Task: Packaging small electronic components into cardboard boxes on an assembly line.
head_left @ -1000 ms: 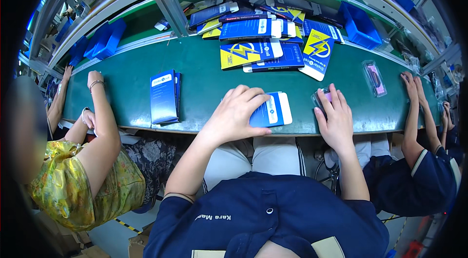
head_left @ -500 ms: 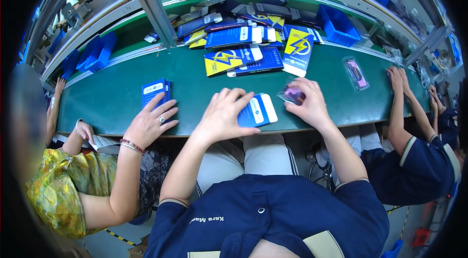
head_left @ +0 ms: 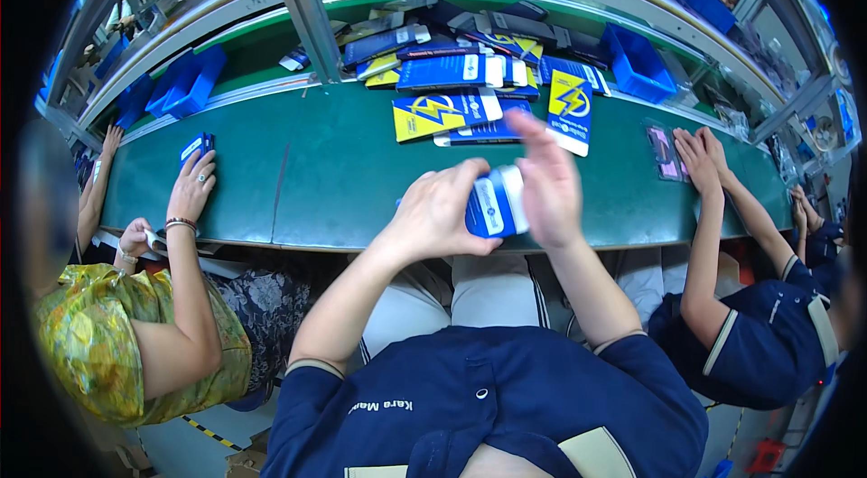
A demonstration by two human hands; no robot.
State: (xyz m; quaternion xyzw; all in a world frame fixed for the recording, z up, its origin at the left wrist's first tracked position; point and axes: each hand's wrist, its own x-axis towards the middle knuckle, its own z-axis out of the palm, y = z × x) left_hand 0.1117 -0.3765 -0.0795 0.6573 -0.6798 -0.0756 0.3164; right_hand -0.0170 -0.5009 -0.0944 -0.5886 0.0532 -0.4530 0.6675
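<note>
My left hand (head_left: pixel 442 212) is closed around a small blue and white carton (head_left: pixel 493 205) just above the table's front edge. The carton tilts, with its white end toward my right hand (head_left: pixel 553 189). That hand is flat with fingers stretched out, its palm at or against the white end; touching or slightly apart I cannot tell. Motion blurs its fingers. The pink piece in clear plastic that I held earlier is out of sight.
Beyond my hands lie yellow and blue cartons (head_left: pixel 442 114) in a heap. Blue bins (head_left: pixel 639 67) stand at the back. A left co-worker's hand (head_left: pixel 191 189) touches blue cartons (head_left: pixel 196 149); a right co-worker's hands (head_left: pixel 700 162) are beside a pink piece in clear plastic (head_left: pixel 666 156).
My right hand has opened and moved left to the carton's end; the pink piece no longer shows. My left hand has tilted the carton. The left co-worker's cartons moved farther left.
</note>
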